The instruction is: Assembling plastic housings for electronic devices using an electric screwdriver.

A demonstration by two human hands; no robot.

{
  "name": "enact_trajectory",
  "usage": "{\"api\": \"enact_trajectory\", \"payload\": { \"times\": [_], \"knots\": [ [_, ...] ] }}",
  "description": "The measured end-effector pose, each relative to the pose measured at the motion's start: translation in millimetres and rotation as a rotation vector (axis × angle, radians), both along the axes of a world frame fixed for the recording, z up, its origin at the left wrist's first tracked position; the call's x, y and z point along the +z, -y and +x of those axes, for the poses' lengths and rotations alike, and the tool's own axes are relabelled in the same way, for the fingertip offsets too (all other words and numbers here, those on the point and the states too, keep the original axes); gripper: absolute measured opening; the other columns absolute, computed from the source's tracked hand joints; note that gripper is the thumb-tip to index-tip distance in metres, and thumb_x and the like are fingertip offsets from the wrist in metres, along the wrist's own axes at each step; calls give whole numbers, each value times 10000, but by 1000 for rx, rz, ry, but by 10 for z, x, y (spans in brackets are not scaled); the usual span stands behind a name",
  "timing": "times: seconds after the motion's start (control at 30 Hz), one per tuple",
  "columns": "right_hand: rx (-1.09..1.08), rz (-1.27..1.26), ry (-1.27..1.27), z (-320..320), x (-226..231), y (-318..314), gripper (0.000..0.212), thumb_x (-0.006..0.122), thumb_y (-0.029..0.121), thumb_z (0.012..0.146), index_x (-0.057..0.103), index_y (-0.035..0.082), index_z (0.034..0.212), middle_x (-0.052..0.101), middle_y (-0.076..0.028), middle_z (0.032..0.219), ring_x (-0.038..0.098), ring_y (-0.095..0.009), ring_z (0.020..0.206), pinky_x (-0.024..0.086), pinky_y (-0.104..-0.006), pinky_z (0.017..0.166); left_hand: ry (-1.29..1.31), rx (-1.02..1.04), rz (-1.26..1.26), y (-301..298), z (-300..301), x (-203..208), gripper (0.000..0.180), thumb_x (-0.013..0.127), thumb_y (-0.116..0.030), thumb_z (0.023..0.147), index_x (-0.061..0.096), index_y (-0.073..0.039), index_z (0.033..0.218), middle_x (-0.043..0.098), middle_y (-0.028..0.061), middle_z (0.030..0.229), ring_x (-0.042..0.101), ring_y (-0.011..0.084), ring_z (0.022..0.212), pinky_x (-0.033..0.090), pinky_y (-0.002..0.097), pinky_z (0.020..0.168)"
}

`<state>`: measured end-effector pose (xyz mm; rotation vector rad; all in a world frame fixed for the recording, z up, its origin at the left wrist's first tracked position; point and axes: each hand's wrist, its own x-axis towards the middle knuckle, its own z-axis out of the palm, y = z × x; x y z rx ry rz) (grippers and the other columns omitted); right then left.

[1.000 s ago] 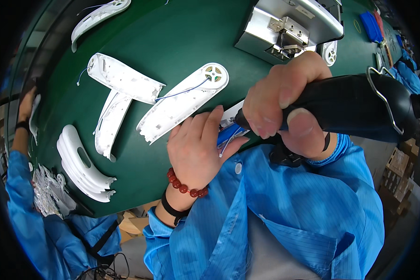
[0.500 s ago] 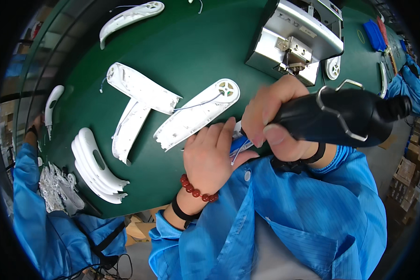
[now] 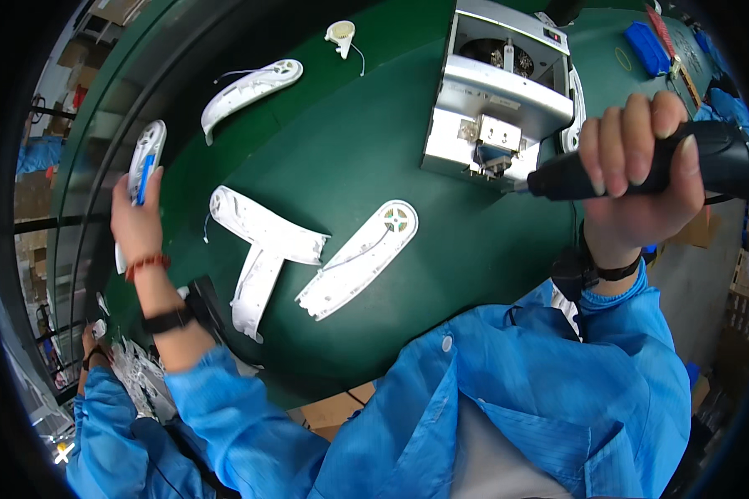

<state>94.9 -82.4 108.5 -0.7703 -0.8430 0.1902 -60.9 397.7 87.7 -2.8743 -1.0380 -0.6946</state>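
Screwdriver (image 3: 714, 162) in wrapped fingers of right hand (image 3: 643, 170), bit (image 3: 522, 188) just beside screw feeder (image 3: 503, 96). White curved shell (image 3: 152, 137) well left of screw feeder, held between thumb and fingers of left hand (image 3: 137, 226). Keep bit square, wrist steady, shell grip light.

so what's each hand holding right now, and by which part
Right hand: a black electric screwdriver, gripped round its body behind the tapered nose. Left hand: a long white shell, by its sides near its blue strip.
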Motion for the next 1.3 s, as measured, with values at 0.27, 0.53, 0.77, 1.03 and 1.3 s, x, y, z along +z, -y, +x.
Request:
{"api": "enact_trajectory", "payload": {
  "times": [0.27,0.53,0.77,1.03,1.3],
  "knots": [
    [-182,-84,0,-169,-134,140,254,552,277,915,417,72,981,503,-39,676,477,-122,481,428,-270,479,-776,-132,123,-412,1250,-122,617,658,-149,770,472,-50,1350,546,243,1287,537,349,1198,426,412,1034],
    [-137,-53,-131,-238,-256,194,213,540,264,923,432,87,971,475,-6,664,459,-98,480,392,-246,468,-595,-591,-163,1781,2861,-786,426,574,-239,890,560,-112,1297,497,247,1321,538,425,1181,474,495,978],
    [-210,-124,-137,-118,-289,564,160,528,224,915,449,86,931,428,15,657,396,-60,493,345,-218,505,-241,-570,-164,1703,2393,-237,218,595,-146,804,683,-12,951,630,225,964,647,347,942,544,399,795],
    [-104,-78,-102,-82,-214,326,203,532,242,925,420,76,962,458,-8,676,422,-88,489,373,-241,491,-184,161,267,-145,-1084,274,407,493,32,801,544,-45,1197,591,241,1086,578,433,1011,493,480,843],
    [-86,-48,-99,28,-220,259,215,523,248,932,415,69,981,481,-28,675,460,-110,496,411,-261,495,-706,584,233,-303,-1798,-100,388,477,-36,855,526,-99,1235,524,160,1297,565,394,1101,503,450,887]
  ]
}}
